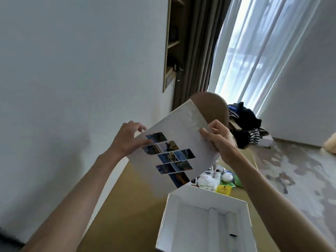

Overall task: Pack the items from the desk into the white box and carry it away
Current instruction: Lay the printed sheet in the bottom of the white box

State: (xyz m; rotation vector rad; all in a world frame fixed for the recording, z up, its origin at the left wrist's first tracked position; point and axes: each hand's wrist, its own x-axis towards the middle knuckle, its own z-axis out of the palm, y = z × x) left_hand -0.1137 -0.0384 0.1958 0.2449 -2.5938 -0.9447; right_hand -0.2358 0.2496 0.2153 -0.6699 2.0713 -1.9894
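Observation:
I hold a flat white book up in the air above the desk, its cover printed with slanted photo strips. My left hand grips its left edge, thumb on the cover. My right hand pinches its right edge. Below it, the open white box stands on the wooden desk; a small dark object lies inside. Beyond the box a heap of small items lies on the desk: white wrappers, a white ball, green and yellow packets.
A white wall runs along the desk's left side. A brown rounded chair back stands past the desk, with a pile of dark and striped clothes to its right. Curtains and a bright window fill the far end; patterned floor at right.

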